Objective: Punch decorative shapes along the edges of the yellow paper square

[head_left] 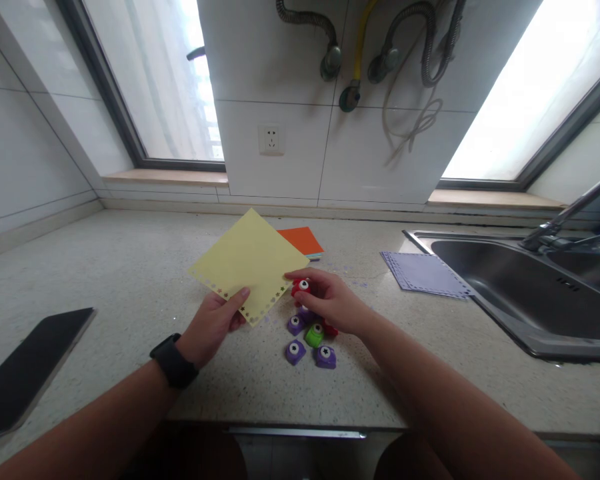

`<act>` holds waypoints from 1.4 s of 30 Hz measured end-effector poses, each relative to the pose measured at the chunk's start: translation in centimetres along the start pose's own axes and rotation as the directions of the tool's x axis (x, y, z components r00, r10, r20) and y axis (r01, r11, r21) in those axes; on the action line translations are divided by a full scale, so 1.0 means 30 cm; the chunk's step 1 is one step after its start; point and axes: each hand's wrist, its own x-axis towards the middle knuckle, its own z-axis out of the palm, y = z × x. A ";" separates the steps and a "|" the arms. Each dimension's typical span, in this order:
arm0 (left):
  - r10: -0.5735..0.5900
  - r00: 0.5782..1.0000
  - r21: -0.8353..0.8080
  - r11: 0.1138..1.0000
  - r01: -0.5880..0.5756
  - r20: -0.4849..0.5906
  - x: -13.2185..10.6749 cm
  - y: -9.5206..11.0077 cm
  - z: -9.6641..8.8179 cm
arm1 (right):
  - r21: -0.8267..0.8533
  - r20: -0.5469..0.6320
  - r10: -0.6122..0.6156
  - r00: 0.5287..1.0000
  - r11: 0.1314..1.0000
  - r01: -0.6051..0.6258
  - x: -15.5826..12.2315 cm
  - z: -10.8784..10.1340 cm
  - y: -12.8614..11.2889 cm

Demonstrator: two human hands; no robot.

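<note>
Far left: dark flat slab (35,370) on the speckled counter (130,267). Next, black watch (174,361) on left wrist. Left hand (223,312) clamped on yellow sheet (250,257), thumb on top, near the lower corner. Sheet is tilted with one corner pointing at the person; small cut-outs run along both lower edges, some star-shaped. Wall socket (271,139) above, on white tile. Orange sheet (303,240) tops a paper stack behind the yellow one, partly covered by it. Red punch (301,288) is in right hand (335,303), fingers closed around it, at the sheet's lower-right edge; can't tell if paper is in its slot. Below that, a cluster on the counter: purple punches (295,351), green punch (314,335) among them, second red punch (331,329) partly hidden by the right hand. Further right, well apart, lilac sheets (425,272), loosely stacked, edges punched, right corner at the rim of the steel sink (485,270). Faucet (550,230) far right.
</note>
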 end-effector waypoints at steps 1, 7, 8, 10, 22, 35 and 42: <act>-0.001 1.000 0.002 1.000 0.001 0.016 -0.001 -0.004 -0.003 | 0.006 -0.005 0.003 1.000 1.000 -0.003 0.000 -0.003 0.000; 0.027 0.996 -0.061 0.998 -0.022 0.080 -0.003 -0.001 -0.023 | 0.067 -0.009 0.007 1.000 0.998 -0.006 -0.007 -0.050 -0.015; 0.021 0.997 -0.109 0.994 -0.013 0.073 -0.003 0.008 -0.026 | 0.076 0.006 0.014 1.000 0.997 -0.015 -0.010 -0.062 -0.018; -0.026 0.998 -0.213 0.976 0.039 0.062 -0.001 0.030 -0.032 | 0.104 0.054 0.035 0.998 0.994 -0.040 -0.017 -0.087 -0.021; -0.287 0.927 0.001 0.955 0.296 0.240 -0.001 0.051 -0.038 | 0.095 0.307 0.043 0.951 0.993 -0.075 -0.034 -0.162 -0.011; -0.213 0.964 0.072 0.976 0.204 0.157 -0.006 0.026 -0.029 | 0.192 -0.044 0.048 0.998 0.981 -0.039 -0.007 -0.192 0.036; -0.118 0.991 0.152 0.983 0.107 0.070 -0.016 0.022 -0.018 | 0.267 -0.183 -0.008 0.983 0.962 0.057 0.004 -0.167 0.043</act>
